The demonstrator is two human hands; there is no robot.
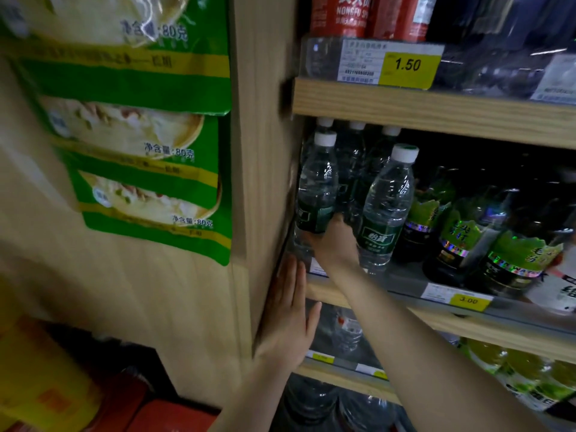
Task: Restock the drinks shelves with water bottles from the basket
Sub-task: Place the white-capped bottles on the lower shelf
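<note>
The right hand point(335, 241) is gripping a clear plastic water bottle with a dark green label point(316, 194) at frame centre, on the pale wooden middle shelf point(436, 322). The left hand point(288, 319) is pressing flat, fingers straight, against the wooden upright point(265, 151). Yellow price tags point(408, 68) are reading 1.50 and 3.00; red bottles point(343, 14) above are reading NONGFU.

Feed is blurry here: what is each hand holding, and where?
Right hand grips a water bottle at its lower body, by the label. Left hand holds nothing, flat against the shelf side panel.
</note>
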